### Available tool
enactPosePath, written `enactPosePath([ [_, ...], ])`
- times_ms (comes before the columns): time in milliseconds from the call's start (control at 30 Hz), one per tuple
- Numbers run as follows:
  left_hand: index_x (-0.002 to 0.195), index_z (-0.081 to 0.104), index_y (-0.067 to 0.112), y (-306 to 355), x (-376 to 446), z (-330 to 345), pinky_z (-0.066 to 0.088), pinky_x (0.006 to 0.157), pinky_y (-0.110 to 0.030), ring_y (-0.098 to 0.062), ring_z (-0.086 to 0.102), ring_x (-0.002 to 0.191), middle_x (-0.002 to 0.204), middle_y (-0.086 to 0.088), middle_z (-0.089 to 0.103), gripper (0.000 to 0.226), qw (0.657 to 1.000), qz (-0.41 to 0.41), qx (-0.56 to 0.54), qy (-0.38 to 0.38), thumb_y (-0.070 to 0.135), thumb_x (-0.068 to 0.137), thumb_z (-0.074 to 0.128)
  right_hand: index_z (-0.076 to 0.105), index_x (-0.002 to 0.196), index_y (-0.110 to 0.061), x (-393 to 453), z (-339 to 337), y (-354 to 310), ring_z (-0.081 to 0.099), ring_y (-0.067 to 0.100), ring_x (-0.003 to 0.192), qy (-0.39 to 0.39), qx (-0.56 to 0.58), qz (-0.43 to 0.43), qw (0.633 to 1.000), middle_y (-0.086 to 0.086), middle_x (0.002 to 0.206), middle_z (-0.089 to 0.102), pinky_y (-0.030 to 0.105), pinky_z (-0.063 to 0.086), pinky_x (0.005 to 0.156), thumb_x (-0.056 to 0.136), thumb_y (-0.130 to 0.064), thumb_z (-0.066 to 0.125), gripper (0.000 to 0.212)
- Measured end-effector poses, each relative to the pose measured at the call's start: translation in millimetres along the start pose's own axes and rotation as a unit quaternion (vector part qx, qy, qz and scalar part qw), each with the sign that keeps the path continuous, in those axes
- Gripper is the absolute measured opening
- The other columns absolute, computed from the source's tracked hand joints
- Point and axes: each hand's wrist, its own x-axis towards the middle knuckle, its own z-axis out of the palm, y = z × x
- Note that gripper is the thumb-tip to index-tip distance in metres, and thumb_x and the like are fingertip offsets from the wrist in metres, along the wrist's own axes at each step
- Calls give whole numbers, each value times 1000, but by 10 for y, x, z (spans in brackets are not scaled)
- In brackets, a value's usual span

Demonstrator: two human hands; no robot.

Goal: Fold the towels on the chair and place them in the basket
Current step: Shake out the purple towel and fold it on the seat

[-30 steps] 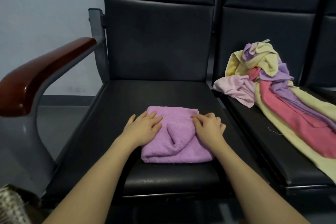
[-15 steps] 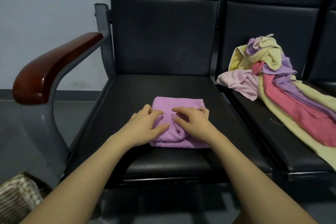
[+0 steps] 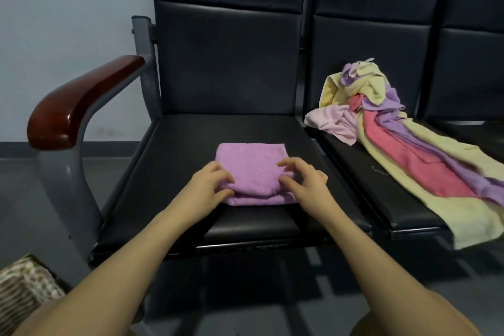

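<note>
Two hands on one folded purple towel (image 3: 252, 165), which lies on the chair seat (image 3: 174, 172) toward its front edge, roughly centred left to right. My left hand (image 3: 208, 185) pinches the towel's left near corner, thumb low against the folded edge and fingers curled over the top layer. My right hand (image 3: 305, 183) does the same at the right near corner, index finger stretched over the top, thumb pressing the side fold. Towel reads as a compact rectangle, several layers thick, near edge showing stacked folds; I'd call folding done or nearly done, transfer to the basket not started. Basket (image 3: 24, 284) is a woven one, only partly in view at the bottom left, on the floor beside the chair's front left corner under the wooden armrest (image 3: 79, 103). Handling guess: terry cloth, light, soft, floppy, not slippery, nothing fragile. It'll sag and unfold if lifted by the top layer alone, so I'd take hold at both short ends with thumbs under the bottom layer and fingers on top, clamping all layers together, or slide one palm underneath. Pile of unfolded towels (image 3: 395, 139), yellow, pink, purple, sprawls on the next seat to the right, trailing over its front edge, well apart from both hands.
</note>
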Motion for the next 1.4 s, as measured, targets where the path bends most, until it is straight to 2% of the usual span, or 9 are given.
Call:
enactPosePath([
  [200, 99, 75, 16, -54, -78, -18, 44, 83, -32, -13, 47, 93, 100, 7, 56, 21, 987, 82, 128, -45, 31, 86, 69, 66, 87, -31, -162, -74, 189, 45, 5, 97, -30, -138, -30, 990, -15, 92, 60, 23, 13, 85, 90, -26, 64, 6],
  [300, 104, 71, 22, -9, -103, -32, 37, 86, -28, -13, 48, 100, 108, 8, 55, 28, 977, 104, 175, -57, 43, 88, 62, 65, 85, -30, -232, -96, 222, 41, 3, 98, -35, -218, -71, 973, -17, 94, 56, 24, 11, 86, 89, -38, 63, 10],
  [433, 111, 65, 24, 28, -111, 19, 32, 77, -24, -15, 54, 95, 110, 9, 56, 39, 972, 93, 209, -44, 54, 87, 57, 65, 104, -26, -245, -59, 165, 44, 3, 97, -17, -242, -148, 959, -15, 102, 56, 23, 15, 88, 85, -42, 68, 25],
  [567, 121, 57, 28, 54, -100, 62, 42, 81, -25, -12, 57, 98, 115, 13, 57, 50, 977, 37, 207, -26, 62, 83, 56, 62, 108, -23, -223, -19, 127, 52, 10, 97, -51, -260, -148, 953, -11, 103, 59, 21, 20, 84, 86, -38, 67, 27],
  [800, 136, 45, 24, 17, -122, 79, 47, 85, -30, -16, 60, 101, 123, 8, 59, 56, 987, 11, 161, -14, 45, 87, 62, 68, 114, -24, -142, -8, 190, 50, 11, 107, -60, -273, -97, 955, -10, 116, 60, 25, 25, 85, 92, -35, 61, 26],
  [1000, 132, 49, 19, -66, -140, 30, 47, 86, -31, -20, 63, 100, 116, 1, 65, 43, 994, 7, 110, 0, 29, 92, 60, 72, 99, -24, -57, -44, 221, 50, 8, 94, -39, -164, -44, 985, -18, 93, 58, 35, 33, 97, 90, -32, 64, 14],
  [1167, 137, 42, 22, -47, -111, 37, 42, 82, -26, -20, 60, 96, 112, 0, 62, 45, 998, -27, 64, 6, 25, 94, 56, 67, 106, -26, -64, -56, 219, 49, 9, 97, -66, -245, -82, 964, -17, 99, 53, 28, 23, 85, 85, -45, 65, 29],
  [1300, 136, 41, 25, -10, -109, 14, 44, 87, -28, -18, 57, 102, 111, 2, 59, 43, 998, -37, 42, -21, 25, 95, 54, 65, 110, -23, -73, -77, 227, 49, 13, 103, -65, -292, -92, 950, -9, 109, 56, 27, 19, 82, 88, -27, 61, 23],
  [1400, 131, 45, 22, 29, -95, -8, 43, 87, -30, -19, 56, 104, 115, -1, 59, 37, 999, -22, 33, 4, 24, 95, 53, 63, 97, -19, -37, -50, 221, 49, 13, 101, -38, -255, -86, 962, -6, 105, 56, 23, 19, 84, 87, -17, 57, 11],
])
